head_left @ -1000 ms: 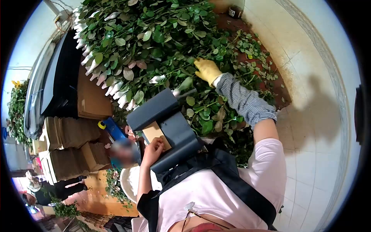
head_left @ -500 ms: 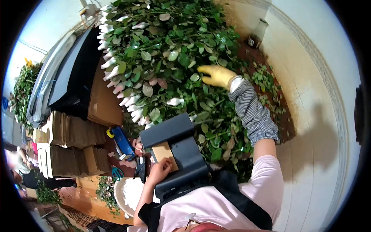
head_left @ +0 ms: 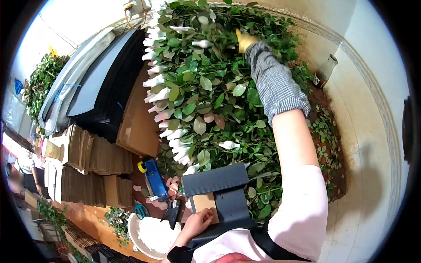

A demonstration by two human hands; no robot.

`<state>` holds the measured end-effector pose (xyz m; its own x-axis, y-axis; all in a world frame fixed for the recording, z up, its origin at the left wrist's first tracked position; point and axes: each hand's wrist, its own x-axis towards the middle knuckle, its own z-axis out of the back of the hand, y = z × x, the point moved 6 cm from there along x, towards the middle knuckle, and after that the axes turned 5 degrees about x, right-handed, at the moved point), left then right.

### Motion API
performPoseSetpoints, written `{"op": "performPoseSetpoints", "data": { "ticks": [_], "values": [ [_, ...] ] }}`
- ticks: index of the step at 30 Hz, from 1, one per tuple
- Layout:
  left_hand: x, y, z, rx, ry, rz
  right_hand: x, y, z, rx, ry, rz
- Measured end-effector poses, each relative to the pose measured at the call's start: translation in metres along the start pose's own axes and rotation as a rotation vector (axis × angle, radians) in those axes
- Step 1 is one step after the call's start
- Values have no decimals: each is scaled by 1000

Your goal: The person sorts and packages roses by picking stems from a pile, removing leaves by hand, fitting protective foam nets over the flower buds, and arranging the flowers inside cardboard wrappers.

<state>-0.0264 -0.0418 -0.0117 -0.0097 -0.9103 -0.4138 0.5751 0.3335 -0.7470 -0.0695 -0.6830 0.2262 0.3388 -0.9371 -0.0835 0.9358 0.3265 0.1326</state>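
Observation:
My left hand [head_left: 199, 222], bare, rests with bent fingers on a piece of brown cardboard [head_left: 204, 202]. That cardboard lies on a dark corrugated sheet [head_left: 215, 179] with a raised fold, close against my body. My right hand [head_left: 246, 42] wears a yellow glove and reaches far into a big pile of leafy flower stems [head_left: 219, 101]. Blurred leaves lie beside the glove; most of its fingers are hidden, so whether it grips a stem cannot be seen. White sleeved flower heads [head_left: 154, 81] line the pile's left side. A checked sleeve [head_left: 280, 83] covers my right forearm.
At left stand cardboard stacks [head_left: 74, 184] and dark sheets [head_left: 103, 83]. A blue tape dispenser [head_left: 156, 179], a black stapler-like tool [head_left: 172, 213], teal-handled scissors [head_left: 141, 211] and a white-filled basin [head_left: 153, 234] lie nearer. A glass bottle [head_left: 326, 70] stands by the wall. Another person [head_left: 28, 168] is at far left.
My gloved right hand has moved farther away over the pile, in among the leaves. My left hand stays on the cardboard. The whole view has shifted with my head.

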Motion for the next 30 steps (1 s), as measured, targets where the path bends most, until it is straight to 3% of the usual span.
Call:
{"op": "performPoseSetpoints", "data": {
  "ticks": [1, 3, 6, 11, 14, 18, 20, 21, 22, 23, 25, 27, 28, 29, 30],
  "values": [
    [0, -4, 2, -4, -1, -5, 36, -12, -33, -75, -214, 147],
    [0, -2, 0, 24, -29, -23, -25, -2, -26, -153, -426, 156],
    [2, 2, -2, 45, -25, -24, -55, -6, -35, -257, -488, 244],
    [2, 5, -4, 40, -36, -45, -182, -6, 59, -247, -771, 91],
    [1, 4, -3, 30, -64, -76, -256, -32, 112, -288, -788, -78],
    [3, 9, -5, 12, -69, -108, -318, -98, 123, -188, -1180, 342],
    [3, 1, -2, -23, -46, -89, -340, -121, 113, 7, -1013, 244],
    [3, 2, -3, -8, -39, -93, -350, -122, 91, -63, -1112, 378],
    [4, 6, -4, -17, -42, -97, -350, -109, 74, -80, -764, 192],
    [5, 8, -4, -27, -47, -101, -353, -107, 42, -84, -815, 361],
    [3, 5, -5, -24, -34, -104, -339, -105, -54, -15, -857, 465],
    [4, 2, -3, -11, -12, -66, -291, -123, -231, -444, -359, 366],
    [5, 4, -4, -3, 6, -61, -305, -129, -297, -528, 114, 374],
    [2, 8, -7, 5, 10, -45, -319, -131, -332, -499, 293, 334],
    [2, 10, -7, -51, -1, -61, -326, -125, -329, -424, 263, 311]
  ]
}}
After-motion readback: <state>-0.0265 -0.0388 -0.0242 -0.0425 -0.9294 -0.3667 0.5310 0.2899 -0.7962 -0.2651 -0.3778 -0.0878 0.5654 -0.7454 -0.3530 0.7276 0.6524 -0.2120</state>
